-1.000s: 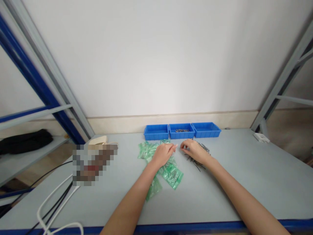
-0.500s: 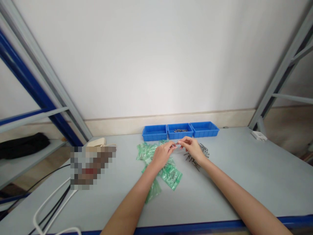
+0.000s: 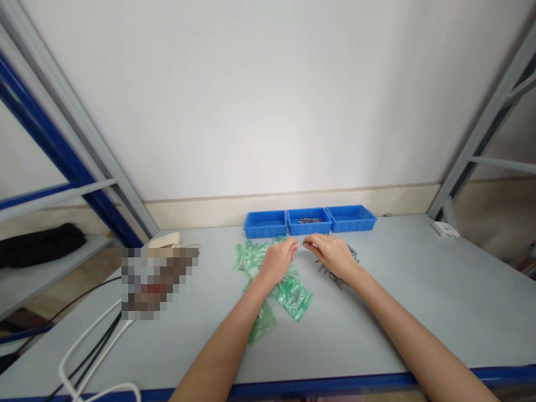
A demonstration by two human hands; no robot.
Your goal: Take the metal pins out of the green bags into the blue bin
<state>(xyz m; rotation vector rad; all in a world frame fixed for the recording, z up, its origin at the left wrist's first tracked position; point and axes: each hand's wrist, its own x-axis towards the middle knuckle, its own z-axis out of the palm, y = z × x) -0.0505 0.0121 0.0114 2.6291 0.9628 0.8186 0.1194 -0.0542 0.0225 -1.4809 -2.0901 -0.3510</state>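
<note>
My left hand (image 3: 278, 261) is closed over the green plastic bags (image 3: 294, 295), its fingertips pinched at one end of a thin metal screw (image 3: 302, 244). Opposite it, my right hand (image 3: 330, 252) pinches the other end between thumb and fingers. The screw is small and partly covered by the fingertips. A pile of loose metal screws (image 3: 353, 254) lies on the table below my right hand, which hides most of it. The clear-and-green bags lie heaped under and around my left hand, with small pieces inside some of them.
Three blue bins (image 3: 265, 224) stand in a row behind the hands; the middle one (image 3: 309, 221) holds several metal screws. At left are a cream box (image 3: 164, 241), a blurred-out patch and cables (image 3: 90, 338). A white object (image 3: 445, 229) sits far right on the grey table (image 3: 402, 312).
My right hand has turned palm-down and covers more of the screw pile. My left fingers have curled in more tightly. The view has shifted slightly.
</note>
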